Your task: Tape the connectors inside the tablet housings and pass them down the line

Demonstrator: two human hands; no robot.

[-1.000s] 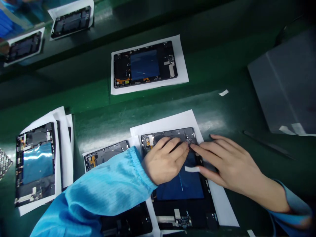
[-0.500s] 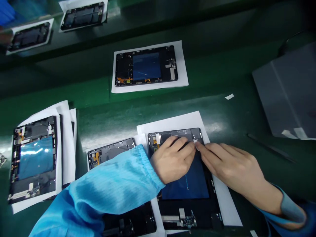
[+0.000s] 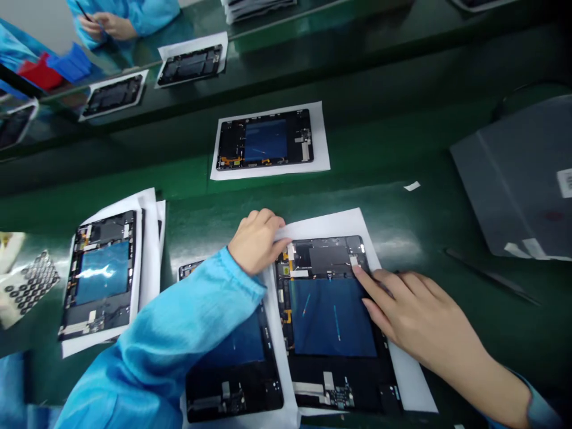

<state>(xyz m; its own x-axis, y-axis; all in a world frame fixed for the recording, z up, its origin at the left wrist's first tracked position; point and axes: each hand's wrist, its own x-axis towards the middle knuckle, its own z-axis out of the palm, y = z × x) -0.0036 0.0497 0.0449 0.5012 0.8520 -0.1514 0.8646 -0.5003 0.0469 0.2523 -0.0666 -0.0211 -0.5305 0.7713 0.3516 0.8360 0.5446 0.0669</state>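
An opened tablet body (image 3: 333, 322) with a blue battery panel lies on a white sheet (image 3: 326, 223) in front of me. My right hand (image 3: 413, 313) rests on its right side, fingers stretched out, the index fingertip pressing a small white strip (image 3: 354, 261) near the top right corner. My left hand (image 3: 257, 241) is curled at the tablet's top left corner, fingers bent onto the sheet's edge; I cannot see anything inside them. A second opened tablet (image 3: 232, 369) lies under my left sleeve.
Another opened tablet (image 3: 100, 274) on stacked sheets lies at left, beside a sheet of small black rings (image 3: 29, 286). One more tablet (image 3: 264, 140) lies further back on the green belt (image 3: 393, 143). A grey box (image 3: 518, 179) stands right. A co-worker's hands (image 3: 107, 25) show top left.
My left hand has left the tablet's top middle and moved to its upper left corner. My right hand stays on the white strip. The view has tilted up, showing more of the far belt.
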